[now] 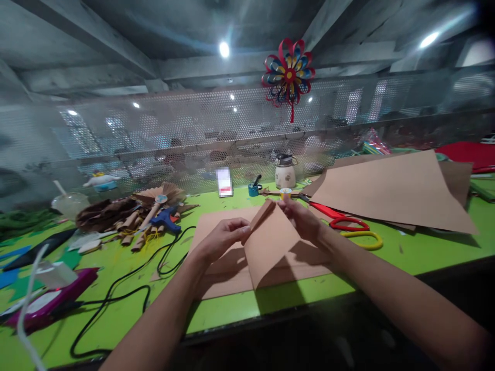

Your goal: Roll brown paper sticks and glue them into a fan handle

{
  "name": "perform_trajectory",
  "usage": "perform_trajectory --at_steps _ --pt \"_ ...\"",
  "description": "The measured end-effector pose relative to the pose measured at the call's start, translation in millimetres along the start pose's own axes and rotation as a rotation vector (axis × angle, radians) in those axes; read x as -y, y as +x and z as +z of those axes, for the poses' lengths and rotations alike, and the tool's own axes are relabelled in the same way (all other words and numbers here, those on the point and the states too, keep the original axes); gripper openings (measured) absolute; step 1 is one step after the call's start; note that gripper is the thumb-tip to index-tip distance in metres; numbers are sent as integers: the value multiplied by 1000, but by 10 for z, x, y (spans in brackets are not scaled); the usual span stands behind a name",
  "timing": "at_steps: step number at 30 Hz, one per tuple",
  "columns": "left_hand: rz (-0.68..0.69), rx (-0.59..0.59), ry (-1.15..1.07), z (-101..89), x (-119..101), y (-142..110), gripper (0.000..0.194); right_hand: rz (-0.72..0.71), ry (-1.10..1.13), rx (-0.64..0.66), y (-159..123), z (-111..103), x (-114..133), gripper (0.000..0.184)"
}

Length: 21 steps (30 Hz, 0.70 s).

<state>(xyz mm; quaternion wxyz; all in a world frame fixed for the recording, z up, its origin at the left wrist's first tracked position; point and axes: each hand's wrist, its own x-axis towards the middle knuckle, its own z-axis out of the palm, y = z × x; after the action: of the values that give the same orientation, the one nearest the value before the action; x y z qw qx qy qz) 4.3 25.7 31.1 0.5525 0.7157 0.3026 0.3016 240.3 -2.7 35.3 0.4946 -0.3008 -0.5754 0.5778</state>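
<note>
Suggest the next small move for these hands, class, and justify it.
Perhaps slide the left hand's fingers along the folded strip to crease it: the strip runs along the edge of the brown sheet, and the right hand steadies its upper end.

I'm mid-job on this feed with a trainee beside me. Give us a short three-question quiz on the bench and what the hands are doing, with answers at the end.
1. Multiple choice: What do the left hand and right hand both hold?
A) scissors
B) brown paper
C) a white cable

2. True or false: The blue glue gun lies on the left hand's side of the bench.

3. Fill in the blank: The tabletop is coloured ____.

Key: 1. B; 2. true; 3. green
</note>
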Motion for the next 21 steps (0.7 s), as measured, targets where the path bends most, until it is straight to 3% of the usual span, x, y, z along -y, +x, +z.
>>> perform_trajectory --at_steps 3,6,14,18,21 --pt "-17 26 -238 78 22 -8 28 -33 177 84 -35 39 20 41" --pt "-40 53 -347 206 12 -28 30 -44 107 235 -66 75 -18 37" --pt "-166 294 -224 364 -94 -113 24 -39 -93 425 -122 113 -45 25" --pt "-119 366 -231 368 -98 -77 25 -2 -12 435 -134 157 -40 27" --pt "-105 352 -277 338 -93 -92 31 -66 -7 311 -91 133 -69 30"
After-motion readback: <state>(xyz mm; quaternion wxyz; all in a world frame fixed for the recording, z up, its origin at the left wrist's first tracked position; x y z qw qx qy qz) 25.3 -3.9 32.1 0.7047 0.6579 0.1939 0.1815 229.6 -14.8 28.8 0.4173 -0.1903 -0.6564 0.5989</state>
